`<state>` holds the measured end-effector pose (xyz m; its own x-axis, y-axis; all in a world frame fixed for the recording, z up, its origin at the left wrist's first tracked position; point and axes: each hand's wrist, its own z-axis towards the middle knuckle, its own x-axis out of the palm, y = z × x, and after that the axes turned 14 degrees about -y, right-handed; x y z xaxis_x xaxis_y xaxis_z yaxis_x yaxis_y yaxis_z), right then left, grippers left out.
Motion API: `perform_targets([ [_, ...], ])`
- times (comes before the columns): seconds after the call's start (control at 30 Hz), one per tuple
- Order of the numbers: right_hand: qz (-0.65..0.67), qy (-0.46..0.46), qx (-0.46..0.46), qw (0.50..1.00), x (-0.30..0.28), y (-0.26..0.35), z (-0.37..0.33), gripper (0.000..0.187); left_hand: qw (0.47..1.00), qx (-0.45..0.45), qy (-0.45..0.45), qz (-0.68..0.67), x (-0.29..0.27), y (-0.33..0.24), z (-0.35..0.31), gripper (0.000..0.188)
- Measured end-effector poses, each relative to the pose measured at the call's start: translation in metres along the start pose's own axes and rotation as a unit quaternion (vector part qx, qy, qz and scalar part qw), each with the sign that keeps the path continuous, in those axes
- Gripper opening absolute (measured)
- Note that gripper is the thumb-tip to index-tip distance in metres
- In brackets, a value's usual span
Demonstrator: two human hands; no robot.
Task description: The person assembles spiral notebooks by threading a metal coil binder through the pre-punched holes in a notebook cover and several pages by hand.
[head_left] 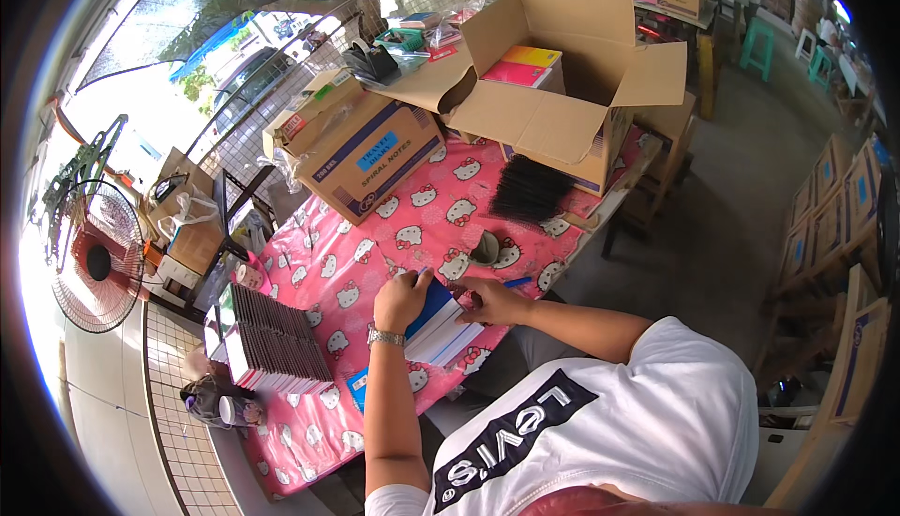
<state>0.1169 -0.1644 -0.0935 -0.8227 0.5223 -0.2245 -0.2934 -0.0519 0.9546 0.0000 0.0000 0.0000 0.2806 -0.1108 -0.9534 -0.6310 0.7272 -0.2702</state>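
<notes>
– Starting at the near side, what is there?
– A white T-shirt [656,394] with a dark printed panel, and just beyond it a notebook [436,343], white pages toward the person, blue cover beyond, at the table's near edge.

– And the hands?
– The left hand [402,301], a metal watch [385,335] on its wrist, is folded closed on the notebook's far left corner. The right hand [497,302] bends its fingers at the right edge; I can't tell whether they pinch it.

– What lies around them?
– A blue-covered item [357,387] pokes out left of the left forearm. Further left stands a row of dark-edged notebooks [281,333], packed tight on the pink tablecloth [398,252].

– Beyond that?
– A small grey round container [485,249], then a bundle of thin black strips [528,190].

– At the table's far side?
– A taped-up carton [375,160] on the left, and an open carton [534,127] on the right, with pink and yellow books [520,68] inside.

– Furthest off?
– Green stools [757,47] on the floor, right of the table.
</notes>
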Motion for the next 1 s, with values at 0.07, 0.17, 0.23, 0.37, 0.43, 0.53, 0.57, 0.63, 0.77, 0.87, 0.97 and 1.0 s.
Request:
perform_targets([
  [0.07,-0.011,-0.002,-0.007,1.0,0.0,-0.006,0.0,0.074,1.0,0.005,-0.018,-0.006,0.003,-0.001,-0.002,0.055],
  [0.17,-0.025,-0.05,-0.132,0.99,0.01,-0.024,0.005,0.07,0.999,0.014,-0.036,-0.001,0.003,0.005,0.0,0.054],
  [0.23,-0.029,-0.058,-0.142,0.988,0.012,-0.026,0.006,0.067,0.999,0.011,-0.032,0.001,0.003,0.007,0.001,0.057],
  [0.37,-0.03,-0.024,-0.04,0.998,0.006,-0.007,0.001,0.061,1.0,0.001,-0.026,0.005,0.003,0.005,-0.001,0.058],
  [0.43,-0.04,-0.061,-0.125,0.989,0.009,-0.021,0.002,0.059,1.0,0.006,-0.027,0.001,0.003,0.004,0.0,0.058],
  [0.53,-0.041,-0.084,-0.161,0.982,0.011,-0.025,0.001,0.056,1.0,0.007,-0.03,0.0,0.004,0.005,0.001,0.058],
  [0.57,-0.039,-0.086,-0.159,0.983,0.011,-0.024,0.001,0.055,0.999,0.007,-0.031,0.001,0.004,0.005,0.001,0.057],
  [0.63,-0.038,-0.089,-0.164,0.982,0.012,-0.024,0.001,0.055,0.999,0.008,-0.031,-0.002,0.004,0.005,0.0,0.057],
  [0.77,-0.043,-0.078,-0.144,0.986,0.01,-0.018,-0.001,0.055,1.0,0.006,-0.025,0.001,0.003,0.005,-0.001,0.057],
  [0.87,-0.045,-0.094,-0.179,0.978,0.01,-0.022,0.0,0.055,1.0,0.007,-0.022,-0.001,0.002,0.004,0.0,0.057],
  [0.97,-0.042,-0.085,-0.164,0.982,0.01,-0.023,0.001,0.055,0.999,0.011,-0.034,-0.006,0.002,0.003,-0.001,0.057],
  [1.0,-0.044,-0.076,-0.146,0.985,0.009,-0.021,0.0,0.055,0.999,0.009,-0.033,-0.005,0.002,0.004,-0.002,0.057],
])
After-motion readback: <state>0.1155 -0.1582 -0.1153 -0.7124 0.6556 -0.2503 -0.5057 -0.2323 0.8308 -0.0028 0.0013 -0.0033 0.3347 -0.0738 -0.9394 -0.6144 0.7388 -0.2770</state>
